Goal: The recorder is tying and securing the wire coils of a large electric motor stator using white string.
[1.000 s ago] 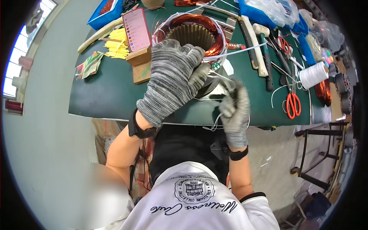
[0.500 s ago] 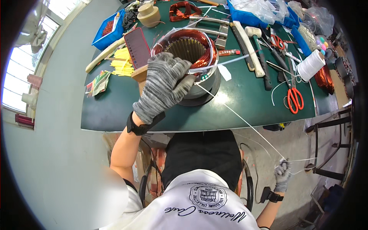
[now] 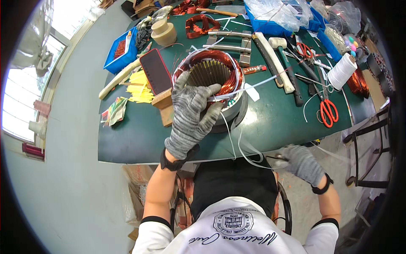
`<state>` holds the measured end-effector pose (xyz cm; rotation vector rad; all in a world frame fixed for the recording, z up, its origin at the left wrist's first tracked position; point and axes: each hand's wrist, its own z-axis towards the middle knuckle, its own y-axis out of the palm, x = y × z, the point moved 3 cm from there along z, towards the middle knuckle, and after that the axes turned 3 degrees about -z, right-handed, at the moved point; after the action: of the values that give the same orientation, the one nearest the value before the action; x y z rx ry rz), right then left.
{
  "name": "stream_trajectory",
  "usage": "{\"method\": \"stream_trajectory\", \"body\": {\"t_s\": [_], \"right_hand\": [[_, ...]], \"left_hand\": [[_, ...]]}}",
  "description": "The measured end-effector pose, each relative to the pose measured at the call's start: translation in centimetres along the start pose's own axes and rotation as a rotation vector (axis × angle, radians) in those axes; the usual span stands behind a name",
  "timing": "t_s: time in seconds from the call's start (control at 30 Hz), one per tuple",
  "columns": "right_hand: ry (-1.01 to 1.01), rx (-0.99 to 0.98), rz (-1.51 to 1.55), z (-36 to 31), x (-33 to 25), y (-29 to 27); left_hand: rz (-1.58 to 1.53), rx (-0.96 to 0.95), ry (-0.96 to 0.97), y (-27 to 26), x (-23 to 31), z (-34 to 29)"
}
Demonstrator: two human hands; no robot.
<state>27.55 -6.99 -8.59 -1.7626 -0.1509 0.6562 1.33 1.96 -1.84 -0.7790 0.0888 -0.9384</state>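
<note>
A motor stator [image 3: 230, 111] with copper windings [image 3: 229, 82] and a slotted core stands on the green table in front of me. My left hand [image 3: 189, 111], in a grey knit glove, grips the near edge of the windings, its thumb and fingers bent around the pale sleeved leads [image 3: 220, 98]. From under those fingers a white cord [image 3: 242, 146] runs down in a slack loop toward my right. My right hand [image 3: 302, 163], also gloved and blurred, is closed off the table's front edge, with the cord and a thin metal tool [image 3: 275, 158] at its fingers.
Right of the stator lie mallets [image 3: 278, 43], red-handled scissors [image 3: 327, 112] and a white thread spool [image 3: 343, 72]. To the left are a phone [image 3: 156, 71], yellow strips [image 3: 140, 87], a wooden block [image 3: 164, 105] and a blue bin [image 3: 111, 62]. A metal-framed stool [image 3: 354, 163] stands at right.
My right hand has come up and inward from the far lower right. The cord, taut before, now hangs slack. My left hand stays on the windings, its fingers shifted.
</note>
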Motion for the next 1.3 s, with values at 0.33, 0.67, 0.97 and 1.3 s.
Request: {"method": "stream_trajectory", "body": {"t_s": [0.33, 0.67, 0.97, 1.3], "right_hand": [[-0.244, 0.975, 0.192, 13.3, -4.4, -7.7], [-0.141, 0.892, 0.012, 16.7, -4.6, -8.8], [-0.176, 0.633, -0.133, 19.7, -8.1, -10.7], [-0.518, 0.716, 0.520, 14.6, -5.8, -10.1]], "left_hand": [[0.025, -0.030, 0.097, 0.2, -0.9, -0.3], [0.053, -0.051, 0.145, 0.1, -1.2, -0.3], [0.058, -0.043, 0.133, -0.6, -0.5, -0.1], [-0.135, -0.085, 0.161, -1.0, -2.0, 0.2]]}}
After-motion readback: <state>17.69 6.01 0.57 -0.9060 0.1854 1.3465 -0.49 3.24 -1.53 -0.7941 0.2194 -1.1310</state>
